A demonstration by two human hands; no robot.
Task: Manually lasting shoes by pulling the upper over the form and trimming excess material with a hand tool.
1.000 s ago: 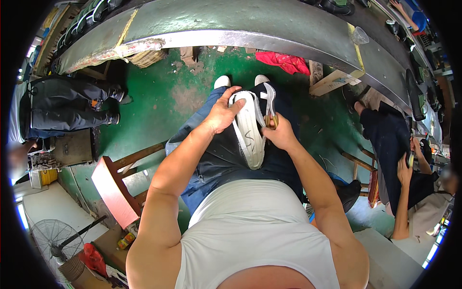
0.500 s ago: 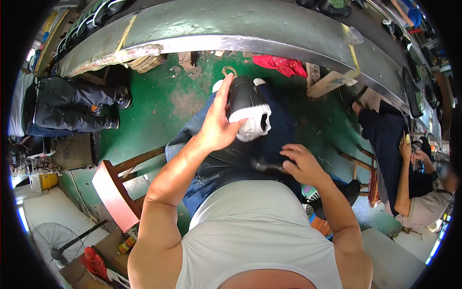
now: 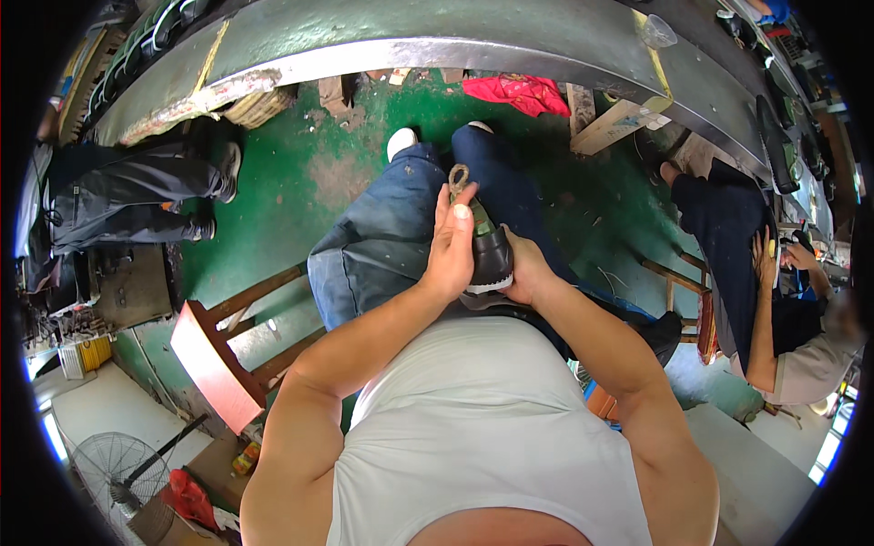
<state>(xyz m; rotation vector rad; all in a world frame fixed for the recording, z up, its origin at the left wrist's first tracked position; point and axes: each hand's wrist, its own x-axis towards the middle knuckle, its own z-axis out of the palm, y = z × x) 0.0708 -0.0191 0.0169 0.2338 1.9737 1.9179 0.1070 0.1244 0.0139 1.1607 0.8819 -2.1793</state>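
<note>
Over my lap, a shoe (image 3: 492,258) with a black toe, a green patterned upper and a white jagged edge is held between both hands. A loop of rope (image 3: 459,179) stands up from its far end. My left hand (image 3: 451,250) lies along the shoe's left side, fingers pointing away from me and closed against it. From the right, my right hand (image 3: 528,264) presses on the toe end; its fingers are partly hidden behind the shoe. Whether that hand also holds a tool cannot be seen.
Ahead runs a long metal-edged bench (image 3: 410,50) with a clear cup (image 3: 658,32). Red cloth (image 3: 519,94) lies beneath it. Wooden stools flank me, one with a pink seat (image 3: 211,366). A person's legs (image 3: 127,196) stand left; another person (image 3: 801,350) sits right. A fan (image 3: 118,473) stands lower left.
The shoe has come nearer my body and turned, showing its black toe and green upper instead of its white underside. My right hand has moved up from my lap onto it.
</note>
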